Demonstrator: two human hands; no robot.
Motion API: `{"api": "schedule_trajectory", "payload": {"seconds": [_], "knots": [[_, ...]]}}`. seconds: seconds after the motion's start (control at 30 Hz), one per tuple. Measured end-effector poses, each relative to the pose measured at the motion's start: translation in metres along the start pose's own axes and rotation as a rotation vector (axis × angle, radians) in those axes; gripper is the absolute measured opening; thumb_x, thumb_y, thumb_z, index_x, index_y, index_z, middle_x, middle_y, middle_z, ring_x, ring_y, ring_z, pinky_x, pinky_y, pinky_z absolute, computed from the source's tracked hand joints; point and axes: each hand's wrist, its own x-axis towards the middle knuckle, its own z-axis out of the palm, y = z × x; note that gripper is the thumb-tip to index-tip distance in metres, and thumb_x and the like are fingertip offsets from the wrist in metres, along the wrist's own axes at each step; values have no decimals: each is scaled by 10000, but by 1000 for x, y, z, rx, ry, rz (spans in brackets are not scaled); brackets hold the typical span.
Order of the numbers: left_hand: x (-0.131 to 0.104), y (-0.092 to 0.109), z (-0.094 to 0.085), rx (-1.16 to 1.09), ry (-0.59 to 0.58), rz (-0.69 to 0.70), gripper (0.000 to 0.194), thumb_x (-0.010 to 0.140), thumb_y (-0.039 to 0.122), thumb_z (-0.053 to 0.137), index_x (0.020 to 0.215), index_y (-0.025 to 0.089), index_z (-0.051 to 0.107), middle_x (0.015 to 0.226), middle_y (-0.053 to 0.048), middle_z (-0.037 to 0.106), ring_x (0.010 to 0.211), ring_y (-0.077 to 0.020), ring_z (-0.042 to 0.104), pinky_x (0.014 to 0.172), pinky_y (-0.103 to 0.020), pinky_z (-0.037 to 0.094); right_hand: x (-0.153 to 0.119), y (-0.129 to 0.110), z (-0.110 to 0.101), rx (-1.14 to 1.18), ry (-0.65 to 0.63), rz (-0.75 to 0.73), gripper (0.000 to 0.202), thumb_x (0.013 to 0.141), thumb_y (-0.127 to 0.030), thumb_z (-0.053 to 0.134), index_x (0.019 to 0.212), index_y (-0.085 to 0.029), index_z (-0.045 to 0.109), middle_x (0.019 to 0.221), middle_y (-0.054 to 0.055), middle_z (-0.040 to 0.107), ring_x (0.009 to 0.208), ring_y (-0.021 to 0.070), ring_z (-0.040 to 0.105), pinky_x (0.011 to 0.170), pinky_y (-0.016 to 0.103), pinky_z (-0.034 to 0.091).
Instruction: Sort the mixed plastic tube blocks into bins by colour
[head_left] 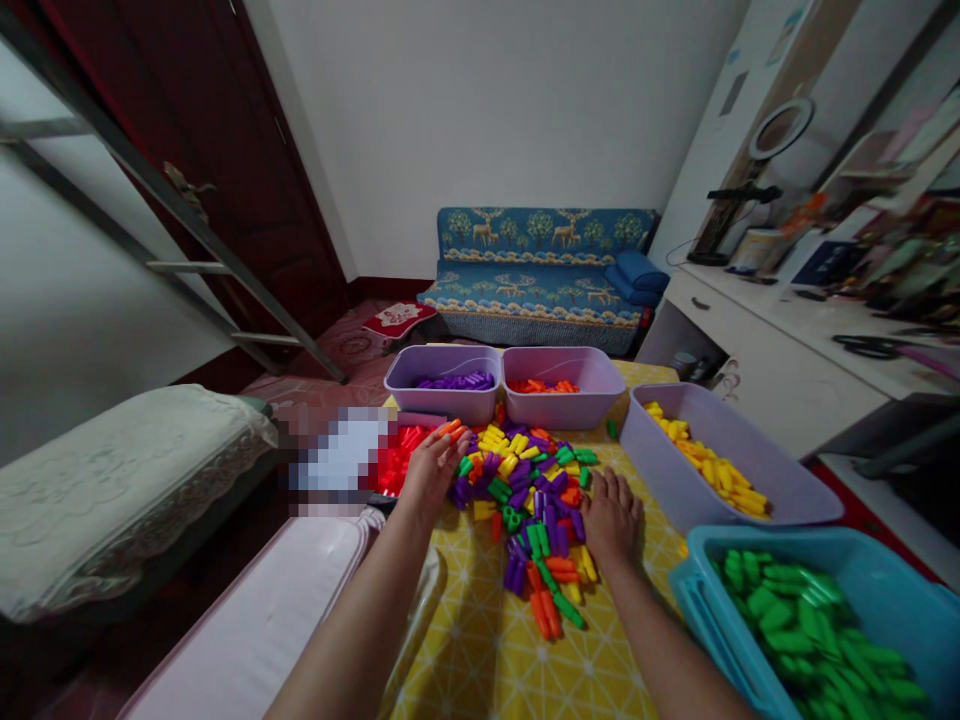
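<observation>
A mixed pile of small plastic pieces in purple, yellow, green, orange and red lies on the yellow patterned tablecloth. At the pile's left edge, my left hand is closed on an orange plastic piece at its fingertips. My right hand rests palm down against the pile's right side, fingers stretched out, with nothing seen in it. Beyond the pile stand a lavender bin of purple pieces and another lavender bin of orange ones. Red pieces fill a dark container beside my left hand.
To the right are a lavender bin of yellow pieces and a blue bin of green ones. A pale pink surface lies left of my left arm. A blue sofa, a ladder and a white desk stand around.
</observation>
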Motion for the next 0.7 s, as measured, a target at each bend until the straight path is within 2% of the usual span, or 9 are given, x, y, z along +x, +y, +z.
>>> {"api": "schedule_trajectory", "payload": {"seconds": [0.13,0.23,0.37,0.47,0.6,0.7], "knots": [[1,-2,0,-51,18,-48,288,770,24,576,1040,75,663,898,-127,736,846,-183,734,761,-230,606,-1,0,-2,-2,0,-17,432,935,-278,396,1331,-172,532,1486,126,447,1367,278,344,1060,443,291],[6,-11,9,-55,1,-83,276,771,-6,555,1010,74,669,852,-112,734,809,-167,734,768,-220,606,-1,1,0,-6,6,-21,436,938,-278,389,1338,-172,526,1484,128,449,1367,279,344,1055,443,295],[21,-21,40,-21,-91,-137,248,743,-47,554,928,67,674,837,-100,731,789,-159,726,806,-238,602,-1,2,3,-9,6,-15,442,935,-280,395,1344,-168,522,1486,133,447,1369,282,341,1059,453,291],[40,-23,71,64,-174,-190,253,754,-31,570,965,65,671,850,-108,736,745,-147,718,751,-232,601,-1,1,1,-10,9,-16,443,939,-282,393,1346,-164,521,1484,129,452,1366,280,349,1063,443,289],[70,-24,103,138,-167,-189,356,753,-21,607,1097,69,629,897,-134,741,734,-164,723,654,-223,587,0,0,-2,-11,-2,-6,439,927,-265,417,1337,-158,531,1482,123,460,1372,276,350,1066,434,295],[90,-27,116,134,-174,-147,431,742,-21,630,1162,65,589,940,-154,737,718,-170,722,607,-221,577,0,0,-3,-8,-9,2,440,926,-268,419,1337,-161,532,1483,127,460,1376,277,349,1062,440,304]]}}
